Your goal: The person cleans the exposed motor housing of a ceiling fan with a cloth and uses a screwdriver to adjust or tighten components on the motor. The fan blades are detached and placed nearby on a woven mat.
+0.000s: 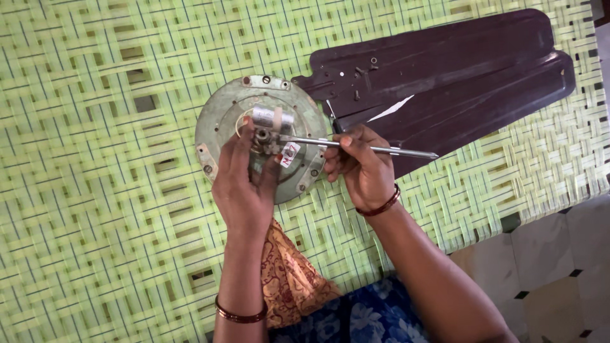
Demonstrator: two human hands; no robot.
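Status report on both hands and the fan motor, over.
Left hand flat on the round fan motor housing, fingers at its hub. Right hand grips a thin metal rod pointing into the hub. Dark fan blades lie alongside, not obstructing.

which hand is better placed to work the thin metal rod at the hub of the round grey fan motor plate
Right, probably. The right hand already grips the thin metal rod; the left hand lies on the round grey fan motor plate, steadying it.
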